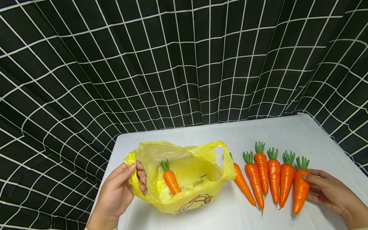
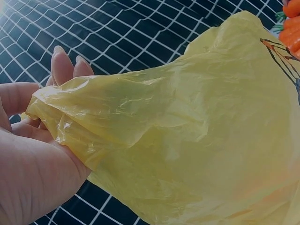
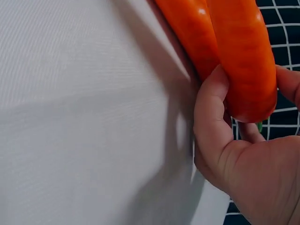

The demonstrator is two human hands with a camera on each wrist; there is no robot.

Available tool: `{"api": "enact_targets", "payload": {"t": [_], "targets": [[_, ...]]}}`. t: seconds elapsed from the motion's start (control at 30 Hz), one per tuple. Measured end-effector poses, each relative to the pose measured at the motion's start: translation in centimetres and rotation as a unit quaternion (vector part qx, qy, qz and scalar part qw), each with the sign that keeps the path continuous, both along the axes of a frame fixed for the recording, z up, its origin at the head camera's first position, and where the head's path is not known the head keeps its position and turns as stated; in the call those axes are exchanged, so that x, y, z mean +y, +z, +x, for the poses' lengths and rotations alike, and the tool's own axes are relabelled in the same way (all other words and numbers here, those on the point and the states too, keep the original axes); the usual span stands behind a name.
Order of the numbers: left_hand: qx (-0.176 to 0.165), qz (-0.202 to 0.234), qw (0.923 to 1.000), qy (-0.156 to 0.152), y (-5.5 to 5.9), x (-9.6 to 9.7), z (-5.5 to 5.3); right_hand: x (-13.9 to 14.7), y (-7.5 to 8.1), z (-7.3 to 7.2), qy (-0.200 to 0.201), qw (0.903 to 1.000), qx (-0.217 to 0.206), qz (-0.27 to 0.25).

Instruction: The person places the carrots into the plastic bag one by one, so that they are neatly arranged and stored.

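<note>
In the head view, the left hand [image 1: 118, 186] has its grip clamped on one handle side of the yellow bag [image 1: 203, 191]. The bag's mouth is wide, and a small carrot [image 1: 172, 181] is inside. The right hand [image 1: 332, 191] grips the end carrot [image 1: 300, 194]. Five other carrots [image 1: 274, 179] lie beside it on the white surface [image 1: 224, 223].

In the left wrist view, the bag's plastic is bunched up in the left hand.

In the right wrist view, the right thumb and a finger hold the end carrot from two sides, with another carrot just beside it.
</note>
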State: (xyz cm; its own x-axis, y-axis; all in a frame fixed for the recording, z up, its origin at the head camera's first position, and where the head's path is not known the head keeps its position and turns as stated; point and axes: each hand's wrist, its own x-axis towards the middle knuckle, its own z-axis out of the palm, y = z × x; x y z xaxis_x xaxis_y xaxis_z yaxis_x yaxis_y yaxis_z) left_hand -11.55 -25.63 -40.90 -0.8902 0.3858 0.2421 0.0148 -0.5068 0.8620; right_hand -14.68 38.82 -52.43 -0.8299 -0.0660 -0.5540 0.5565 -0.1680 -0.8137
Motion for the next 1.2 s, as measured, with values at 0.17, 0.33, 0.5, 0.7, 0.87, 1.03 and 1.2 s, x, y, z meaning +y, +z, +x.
{"api": "enact_targets", "payload": {"t": [0.17, 0.33, 0.5, 0.7, 0.87, 1.03, 1.2], "targets": [[-0.002, -0.003, 1.0, 0.007, 0.1, 0.0, 0.1, -0.3, 0.2, 0.2, -0.012, 0.9995, 0.029, -0.005], [-0.002, 0.001, 1.0, 0.008, 0.0, 0.0, 0.1, -1.0, 0.9, 0.1, -0.016, 0.9978, 0.061, 0.018], [-0.002, 0.001, 1.0, 0.006, 0.0, 0.0, 0.1, -1.6, 1.7, -0.2, -0.001, 0.9957, 0.072, 0.059], [0.0, 0.004, 1.0, 0.003, -0.1, 0.0, 0.1, -2.5, 2.5, -0.3, 0.046, 0.9811, 0.096, 0.161], [0.0, 0.007, 1.0, 0.001, -0.1, 0.0, 0.2, -3.1, 3.1, -0.2, 0.056, 0.9739, 0.11, 0.191], [-0.005, 0.006, 1.0, 0.006, -0.1, 0.0, 0.3, -3.6, 3.4, -0.2, 0.055, 0.9743, 0.128, 0.177], [-0.003, 0.005, 1.0, 0.008, 0.0, 0.0, 0.3, -4.1, 4.0, -0.3, 0.062, 0.9716, 0.134, 0.185]]}}
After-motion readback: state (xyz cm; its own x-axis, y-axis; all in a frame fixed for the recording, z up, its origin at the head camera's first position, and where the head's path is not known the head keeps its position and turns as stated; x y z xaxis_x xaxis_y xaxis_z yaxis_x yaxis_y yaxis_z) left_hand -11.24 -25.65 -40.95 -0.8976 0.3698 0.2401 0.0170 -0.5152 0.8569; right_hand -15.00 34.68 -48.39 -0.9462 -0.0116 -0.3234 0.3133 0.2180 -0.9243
